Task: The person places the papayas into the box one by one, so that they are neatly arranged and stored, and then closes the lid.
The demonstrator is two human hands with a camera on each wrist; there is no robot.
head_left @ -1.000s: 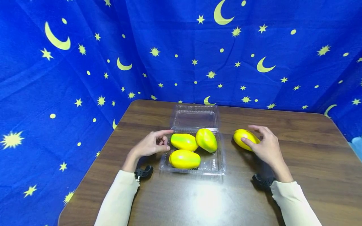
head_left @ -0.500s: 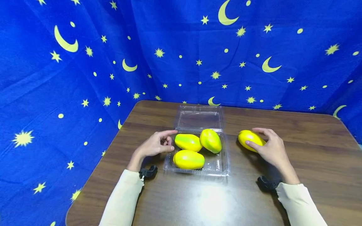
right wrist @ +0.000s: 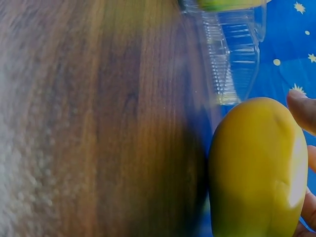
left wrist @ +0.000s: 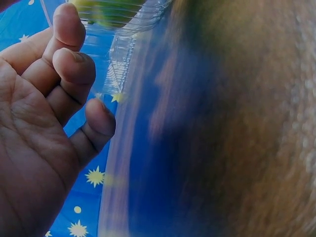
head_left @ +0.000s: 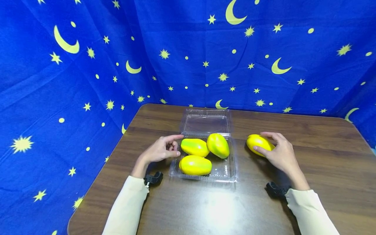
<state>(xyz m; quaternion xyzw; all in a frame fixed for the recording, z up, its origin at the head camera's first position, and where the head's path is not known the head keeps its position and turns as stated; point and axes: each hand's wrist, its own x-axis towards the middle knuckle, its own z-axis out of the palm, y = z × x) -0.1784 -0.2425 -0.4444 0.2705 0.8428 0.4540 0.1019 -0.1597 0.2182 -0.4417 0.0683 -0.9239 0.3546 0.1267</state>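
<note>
My right hand [head_left: 280, 153] holds a yellow papaya [head_left: 258, 143] on the wooden table, thumb on the near side and fingers over the far side. In the right wrist view the papaya [right wrist: 259, 168] fills the lower right, with fingertips along its edge. To the left, a clear plastic clamshell box [head_left: 218, 173] lies with its lid [head_left: 207, 122] folded back. Inside are a left papaya [head_left: 194, 147], a front papaya [head_left: 195, 165] and a right papaya [head_left: 218, 146]. At the box's left rim my left hand [head_left: 160, 150] reaches with extended index finger and thumb, its other fingers loosely bent.
A brown wooden table [head_left: 182, 209] carries everything, with a bright glare in front of the box. Behind it and to the left hangs a blue cloth [head_left: 176, 32] with yellow moons and stars. Black camera mounts [head_left: 154, 178] sit at both wrists.
The head view has shifted slightly, sliding the whole scene right in the picture. Both hands and the papayas keep their places on the table.
</note>
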